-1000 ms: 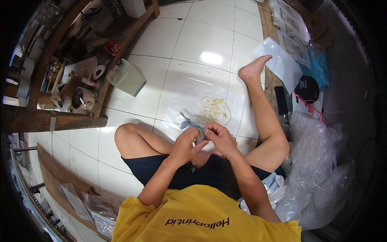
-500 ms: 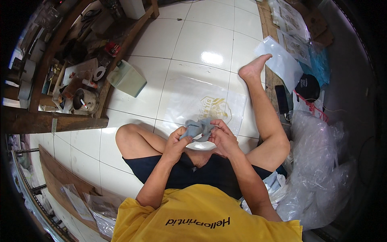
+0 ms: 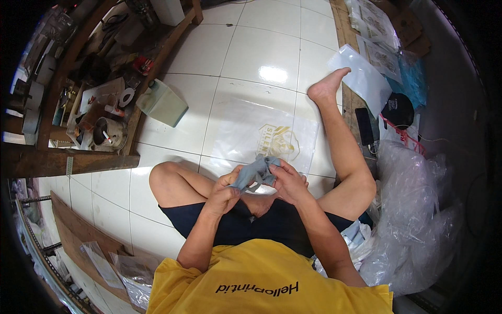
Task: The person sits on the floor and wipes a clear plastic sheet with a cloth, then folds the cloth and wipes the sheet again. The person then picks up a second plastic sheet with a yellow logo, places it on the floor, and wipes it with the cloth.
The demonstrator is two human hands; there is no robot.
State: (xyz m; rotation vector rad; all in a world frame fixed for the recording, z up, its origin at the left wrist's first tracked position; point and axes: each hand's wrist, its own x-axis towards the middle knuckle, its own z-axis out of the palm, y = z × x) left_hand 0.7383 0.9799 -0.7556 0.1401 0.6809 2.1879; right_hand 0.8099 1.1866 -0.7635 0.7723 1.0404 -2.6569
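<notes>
Between my two hands a crumpled grey-blue cloth rag (image 3: 252,175) is stretched above my lap. My left hand (image 3: 225,192) grips its left end between thumb and fingers. The right end is pinched by my right hand (image 3: 290,182), thumb on top. Just beyond the hands, a clear plastic bag (image 3: 235,131) with a gold printed emblem lies flat on the white tiles. Part of the bag's near edge is hidden behind the rag and hands.
A translucent jerrycan (image 3: 164,103) with pale liquid stands left, beside a cluttered wooden shelf (image 3: 78,163). To the right are a plastic sheet (image 3: 361,78), a phone (image 3: 364,126), a black cap (image 3: 398,111) and a heap of clear plastic (image 3: 408,220). Cardboard (image 3: 78,225) lies lower left.
The rag has been turned and bunched differently between my hands; the gap in its middle is smaller. Both hands have shifted slightly, and the bag stays in place.
</notes>
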